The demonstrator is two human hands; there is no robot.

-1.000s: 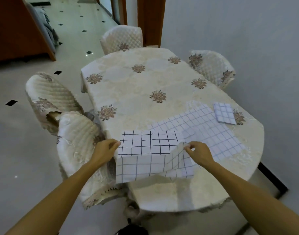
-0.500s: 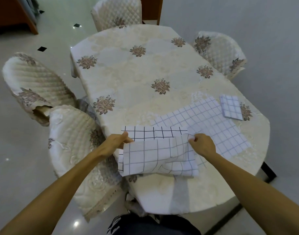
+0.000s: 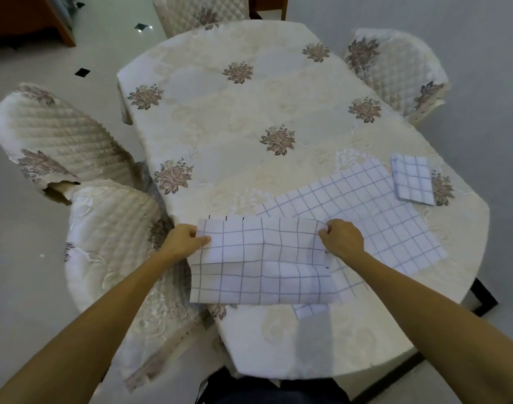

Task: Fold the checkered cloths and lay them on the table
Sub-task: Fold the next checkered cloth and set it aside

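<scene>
A white cloth with dark grid lines (image 3: 261,260) lies doubled over at the near left edge of the table (image 3: 249,118). My left hand (image 3: 182,242) pinches its far left corner and my right hand (image 3: 344,239) pinches its far right corner. Partly under it, to the right, a larger checkered cloth with blue lines (image 3: 366,220) lies spread flat. A small folded checkered cloth (image 3: 412,180) sits at the table's right edge.
The table carries a cream cloth with flower motifs. Quilted chairs stand on the left (image 3: 54,141), the near left (image 3: 115,258), the far end (image 3: 197,13) and the far right (image 3: 395,71). A grey wall runs along the right.
Both hands carried the near edge of the dark-lined cloth up and away from me, laying it over the far half, so the cloth now lies folded in two.
</scene>
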